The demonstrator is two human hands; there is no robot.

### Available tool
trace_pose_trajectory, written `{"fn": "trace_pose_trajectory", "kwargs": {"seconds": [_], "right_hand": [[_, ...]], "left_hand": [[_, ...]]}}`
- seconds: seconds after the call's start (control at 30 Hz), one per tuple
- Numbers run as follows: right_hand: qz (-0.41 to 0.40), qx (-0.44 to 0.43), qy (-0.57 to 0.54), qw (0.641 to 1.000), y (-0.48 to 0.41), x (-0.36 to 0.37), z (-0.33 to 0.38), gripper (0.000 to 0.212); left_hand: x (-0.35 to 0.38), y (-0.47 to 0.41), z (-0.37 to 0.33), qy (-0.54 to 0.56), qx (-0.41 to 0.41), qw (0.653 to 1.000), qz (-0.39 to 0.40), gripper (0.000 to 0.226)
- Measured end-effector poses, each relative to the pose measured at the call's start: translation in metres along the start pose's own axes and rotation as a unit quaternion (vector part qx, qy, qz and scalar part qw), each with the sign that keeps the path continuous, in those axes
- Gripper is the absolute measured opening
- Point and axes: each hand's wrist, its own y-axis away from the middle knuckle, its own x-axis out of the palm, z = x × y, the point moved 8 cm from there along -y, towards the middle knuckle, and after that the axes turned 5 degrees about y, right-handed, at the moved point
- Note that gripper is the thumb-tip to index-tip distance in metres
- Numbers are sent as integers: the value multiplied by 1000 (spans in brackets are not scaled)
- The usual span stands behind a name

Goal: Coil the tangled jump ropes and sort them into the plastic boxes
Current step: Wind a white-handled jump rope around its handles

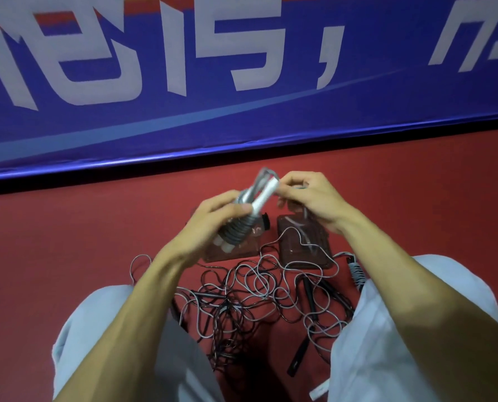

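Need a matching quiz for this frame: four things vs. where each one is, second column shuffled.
Things:
1. coiled rope
2. tangled ropes
3. right plastic box
4. banner

Places:
A. on the floor between the knees
B. along the back, above the red floor
C. gripped in the left hand, its top pinched by the right hand
D. on the floor just beyond the tangle

Pairs: 1-C, 2-A, 3-D, 4-B

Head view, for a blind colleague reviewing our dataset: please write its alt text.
A person's left hand grips a white-handled jump rope wound in grey cord, while the right hand pinches its cord. Below, on red floor, lie tangled grey and black ropes and two clear plastic boxes.
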Motion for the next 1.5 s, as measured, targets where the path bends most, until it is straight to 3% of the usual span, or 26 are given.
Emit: {"fn": "trace_pose_trajectory", "kwargs": {"seconds": [0.1,0.33,0.47,0.57,0.77,0.9,1.03,1.2,1.3,1.4,1.5], "right_hand": [[12,12,-22,1000,-2,8,-3,12],[179,81,33,980,5,42,-24,26],[244,121,20,962,12,50,-29,30],[278,132,49,950,17,54,-33,35],[226,130,123,957,13,51,-37,40],[168,69,280,943,13,47,-23,29],[119,-90,372,916,18,43,12,15],[45,-272,447,851,28,44,38,14],[6,-317,463,827,32,43,45,15],[-20,-343,470,813,34,44,50,8],[-35,-340,460,819,33,44,48,5]], "left_hand": [[-11,-1,3,115,-31,992,-45,19],[-26,-2,12,167,-55,976,-127,18],[-28,0,9,198,-51,970,-130,14],[-41,2,14,222,-56,956,-185,16],[-70,6,25,197,-35,931,-306,17],[-79,7,28,105,-29,934,-340,7],[-80,5,25,-98,-52,944,-311,17],[-55,-5,34,-277,-94,941,-168,30],[-39,-10,43,-323,-110,938,-66,33],[-20,-9,42,-363,-77,928,30,29],[5,-2,40,-377,-42,918,114,24]]}}
